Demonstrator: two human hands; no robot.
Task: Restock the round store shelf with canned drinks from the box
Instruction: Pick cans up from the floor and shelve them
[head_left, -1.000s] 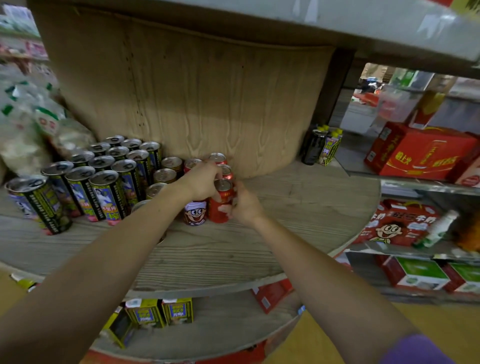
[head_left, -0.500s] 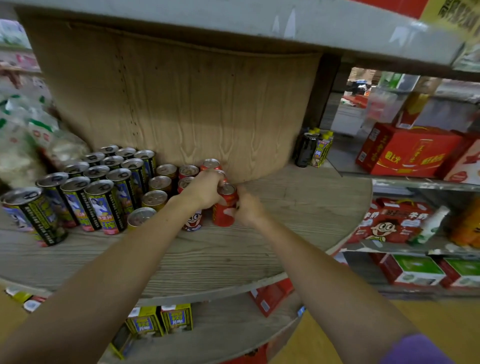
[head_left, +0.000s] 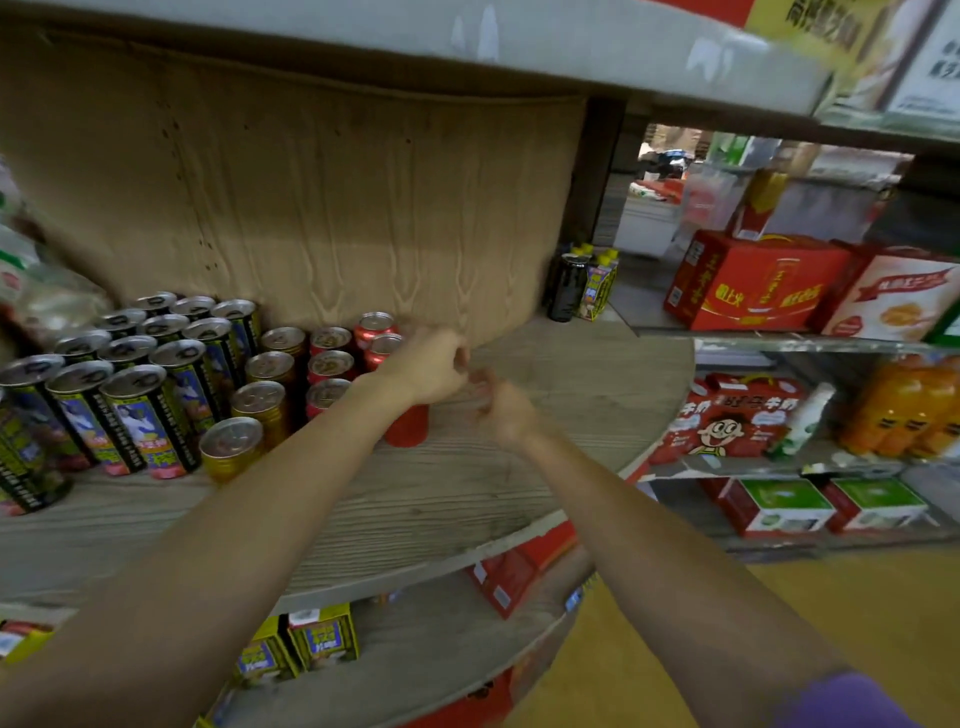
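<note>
Left hand: fingers curled, positioned above the short red drink can standing upright on the round grey wood-grain shelf board. The wrist and palm cover the can's top, so it cannot be told whether the fingers touch the can or have let go of it. Only the lower red body of the can shows beneath the wrist.

Right hand: fingers loosely curled, holding nothing visible, located just right of the red can and apart from it. The fingertips of both hands lie near each other above the can; motion blur hides any contact.

The red can stands at the right front end of the stocked group. Directly behind and left of it stand further red cans with silver tops, then gold-topped cans, then rows of tall black-and-yellow printed cans reaching toward the left edge of the shelf. All stand upright.

Behind the cans rises the curved light-brown wooden core of the shelf unit. On the tier below stand yellow cartons. To the right, on a separate rack, sit red gift boxes.
</note>
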